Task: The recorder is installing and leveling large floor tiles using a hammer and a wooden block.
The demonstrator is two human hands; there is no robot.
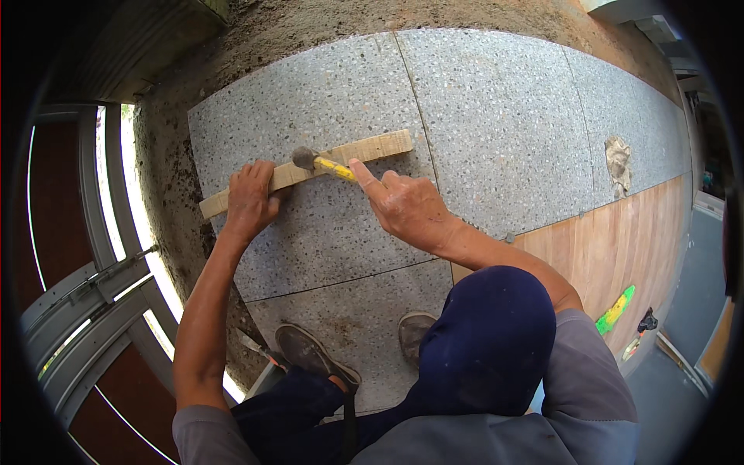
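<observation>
A long pale wooden batten (372,147) lies aslant across a speckled grey stone tile (318,240). My left hand (250,198) is closed round the batten near its left end, fingers over the far edge. In my right hand (411,205) is a hammer (336,168) with a yellow handle, the index finger stretched along it. The dark, rounded hammer head is over the middle of the batten; whether it touches the wood I cannot tell. Most of the grip is hidden inside the right hand.
Rough earth (170,147) borders the tiles at left and back. A metal gate (101,291) stands on the left. A trowel (252,343) lies beside my shoe (310,353). To the right are a crumpled cloth (618,164), a wood-plank surface (593,232) and a green-yellow object (616,310).
</observation>
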